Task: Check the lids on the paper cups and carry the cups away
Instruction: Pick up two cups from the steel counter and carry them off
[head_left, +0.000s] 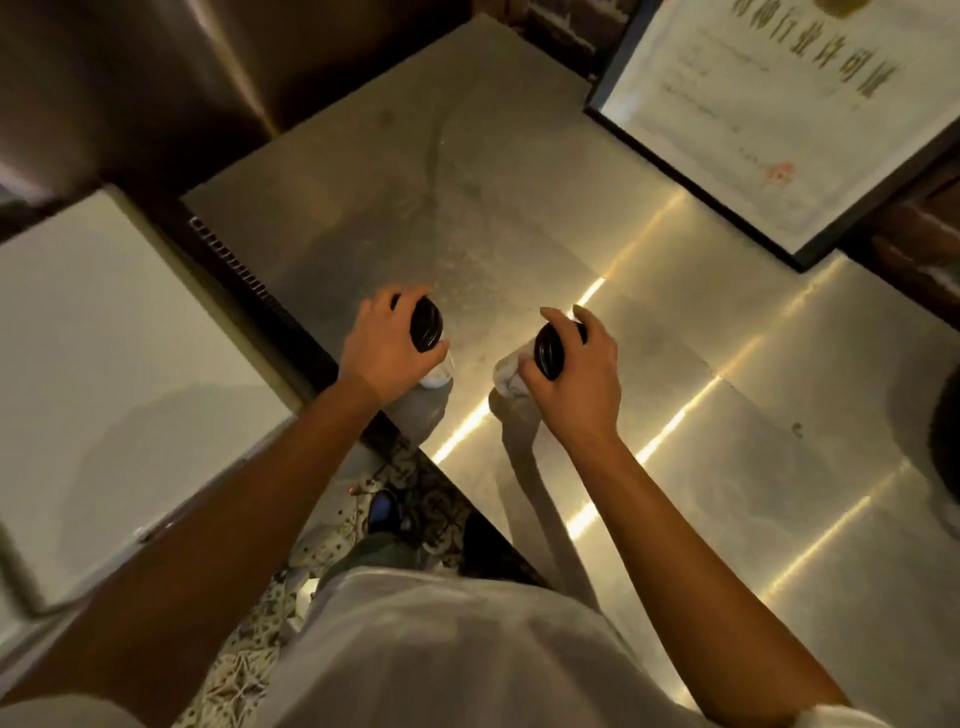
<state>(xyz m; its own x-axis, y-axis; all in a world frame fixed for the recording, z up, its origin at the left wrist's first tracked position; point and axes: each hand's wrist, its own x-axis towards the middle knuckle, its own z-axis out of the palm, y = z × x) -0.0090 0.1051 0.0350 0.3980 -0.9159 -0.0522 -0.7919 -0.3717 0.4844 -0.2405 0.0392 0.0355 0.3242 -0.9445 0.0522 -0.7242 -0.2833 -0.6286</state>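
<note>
Two white paper cups with black lids stand on a steel counter (519, 218). My left hand (384, 353) wraps around the left cup (441, 371) from the left side, fingers at the rim of its black lid (426, 325). Around the right cup (511, 371) curls my right hand (576, 374), thumb and fingers over its black lid (549, 353). Both cup bodies are mostly hidden by the hands. The cup bases seem to rest on the counter near its front edge.
A framed certificate (769, 114) leans at the counter's back right. A white surface (114, 364) lies to the left, across a dark gap. A dark round object (945, 441) sits at the right edge. Patterned floor and my shoe (384, 506) show below.
</note>
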